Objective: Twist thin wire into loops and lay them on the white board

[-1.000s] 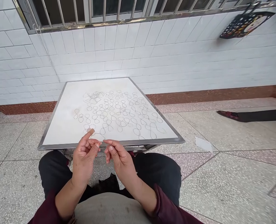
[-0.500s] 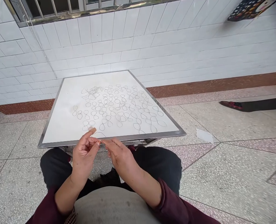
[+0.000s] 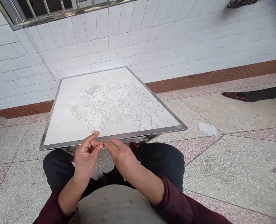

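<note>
Just in front of the near table edge, my left hand point(image 3: 88, 154) and my right hand point(image 3: 121, 155) meet at the fingertips. The thumb and index finger of each are pinched together on a thin wire, mostly hidden by the fingers. A pale wrap covers part of a raised left finger. On the white tabletop point(image 3: 65, 124) beyond lie many thin wire loops point(image 3: 102, 125) twisted into figure-eight shapes. A tangled pile of wire point(image 3: 92, 90) lies toward the back left of them.
A grey metal rim point(image 3: 114, 137) edges the table, which stands by a white tiled wall point(image 3: 82, 53). My knees are under its near side. On the right, another person's leg and shoe point(image 3: 235, 95) show, and a white paper piece point(image 3: 207, 128) lies on the speckled floor.
The view has shifted and tilted slightly. Both hands remain together in a pinch, a little lower and farther right in the picture. The wire arc seen above the fingers earlier is now hardly visible.
</note>
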`<state>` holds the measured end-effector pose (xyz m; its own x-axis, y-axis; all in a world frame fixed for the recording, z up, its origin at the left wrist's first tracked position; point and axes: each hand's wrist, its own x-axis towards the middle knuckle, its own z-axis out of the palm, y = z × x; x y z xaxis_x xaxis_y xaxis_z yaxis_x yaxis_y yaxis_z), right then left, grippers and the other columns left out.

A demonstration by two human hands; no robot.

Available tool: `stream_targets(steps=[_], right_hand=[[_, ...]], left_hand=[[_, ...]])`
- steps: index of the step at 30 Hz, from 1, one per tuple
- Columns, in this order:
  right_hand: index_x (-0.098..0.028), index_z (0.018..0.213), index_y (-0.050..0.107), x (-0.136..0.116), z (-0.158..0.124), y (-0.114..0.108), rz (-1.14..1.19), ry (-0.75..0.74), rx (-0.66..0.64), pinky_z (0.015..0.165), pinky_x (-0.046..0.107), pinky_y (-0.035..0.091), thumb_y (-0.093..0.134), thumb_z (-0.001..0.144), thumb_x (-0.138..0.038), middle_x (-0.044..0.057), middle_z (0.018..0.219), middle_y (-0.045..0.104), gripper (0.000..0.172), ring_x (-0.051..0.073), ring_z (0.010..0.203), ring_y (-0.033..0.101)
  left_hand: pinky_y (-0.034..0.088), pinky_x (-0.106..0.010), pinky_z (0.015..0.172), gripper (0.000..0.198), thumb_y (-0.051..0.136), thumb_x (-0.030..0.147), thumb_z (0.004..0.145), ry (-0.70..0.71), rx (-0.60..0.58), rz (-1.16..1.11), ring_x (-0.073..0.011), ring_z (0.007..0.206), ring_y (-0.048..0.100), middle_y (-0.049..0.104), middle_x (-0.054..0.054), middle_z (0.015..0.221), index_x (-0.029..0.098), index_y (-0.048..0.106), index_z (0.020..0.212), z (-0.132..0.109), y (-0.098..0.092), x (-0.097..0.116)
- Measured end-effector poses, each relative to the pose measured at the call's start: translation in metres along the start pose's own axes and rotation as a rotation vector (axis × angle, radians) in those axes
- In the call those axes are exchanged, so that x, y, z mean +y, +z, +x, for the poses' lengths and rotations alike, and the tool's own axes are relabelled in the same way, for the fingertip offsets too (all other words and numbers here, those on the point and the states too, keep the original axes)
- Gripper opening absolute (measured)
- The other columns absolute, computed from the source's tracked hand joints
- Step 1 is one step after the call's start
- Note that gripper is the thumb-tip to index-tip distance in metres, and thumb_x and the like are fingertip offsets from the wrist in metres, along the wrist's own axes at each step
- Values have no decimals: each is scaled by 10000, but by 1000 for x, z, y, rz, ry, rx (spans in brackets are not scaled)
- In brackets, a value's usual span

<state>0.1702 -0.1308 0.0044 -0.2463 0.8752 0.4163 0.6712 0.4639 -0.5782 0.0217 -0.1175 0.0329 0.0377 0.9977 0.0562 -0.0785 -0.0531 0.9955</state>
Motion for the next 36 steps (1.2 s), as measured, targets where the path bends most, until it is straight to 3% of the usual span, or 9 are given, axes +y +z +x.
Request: stream_targets(steps=[3, 6, 9, 12, 18, 22, 26, 31, 36], right_hand=[[-207, 1124, 655, 0, 0, 1, 178, 72, 11, 646, 343, 535, 436, 954, -151, 86, 871, 636, 284, 198, 725, 584], [-227, 1094, 627, -1, 1, 0, 574, 293, -19, 607, 314, 527, 477, 969, -306, 48, 842, 636, 211, 165, 670, 575], [-211, 1015, 603, -4, 3, -3, 1000, 469, -106, 592, 270, 510, 462, 975, -425, 34, 847, 625, 260, 146, 714, 585], [-198, 929, 619, -9, 4, -4, 1216, 540, -122, 629, 246, 484, 543, 934, -458, 19, 844, 608, 272, 126, 749, 569], [-200, 916, 640, -12, 6, 2, 1361, 620, -29, 615, 232, 433, 667, 857, -415, 21, 873, 634, 225, 121, 762, 554], [-199, 896, 617, -11, 5, 6, 1454, 654, -7, 562, 220, 379, 681, 852, -407, -12, 790, 603, 222, 84, 631, 491], [-190, 876, 616, -6, 3, 3, 1331, 573, -54, 549, 230, 363, 667, 860, -438, -24, 743, 585, 253, 74, 571, 448], [-193, 933, 662, 4, 3, -5, 1236, 515, -88, 625, 252, 418, 645, 881, -451, -12, 761, 592, 264, 99, 661, 506], [-203, 932, 714, 13, 2, -7, 1520, 601, -99, 611, 211, 410, 732, 830, -376, -18, 776, 595, 202, 73, 670, 507]], left_hand=[[517, -242, 671, 376, 765, 250, 755, -13, 30, -55, -98, 646, 576, 644, 23, 723, 227, 688, 1122, 1, 1, -3], [509, -215, 686, 410, 752, 245, 775, -18, 74, -131, -80, 658, 572, 627, 31, 757, 237, 656, 1174, 2, 1, -6], [513, -212, 698, 422, 739, 238, 792, -12, 105, -171, -68, 649, 577, 606, 35, 794, 244, 639, 1201, 3, 2, -5], [520, -209, 667, 412, 731, 234, 798, -2, 91, -207, -63, 628, 573, 590, 35, 814, 250, 638, 1199, 3, 2, -4], [527, -205, 678, 404, 733, 223, 798, 0, 86, -209, -67, 655, 582, 603, 32, 807, 246, 642, 1191, 1, 5, -5], [531, -220, 692, 411, 739, 237, 795, -2, 91, -209, -73, 652, 597, 619, 32, 800, 241, 638, 1193, -1, 6, -6], [532, -230, 700, 447, 747, 234, 789, -12, 49, -235, -73, 634, 599, 635, 34, 780, 237, 621, 1218, -2, 6, -6], [511, -216, 624, 541, 739, 222, 796, -61, -26, -253, -74, 596, 579, 642, 35, 765, 230, 552, 1304, -3, 7, -4], [496, -216, 574, 700, 773, 213, 750, -220, -121, -295, -86, 590, 571, 642, 32, 757, 204, 471, 1381, -4, 7, 2]])
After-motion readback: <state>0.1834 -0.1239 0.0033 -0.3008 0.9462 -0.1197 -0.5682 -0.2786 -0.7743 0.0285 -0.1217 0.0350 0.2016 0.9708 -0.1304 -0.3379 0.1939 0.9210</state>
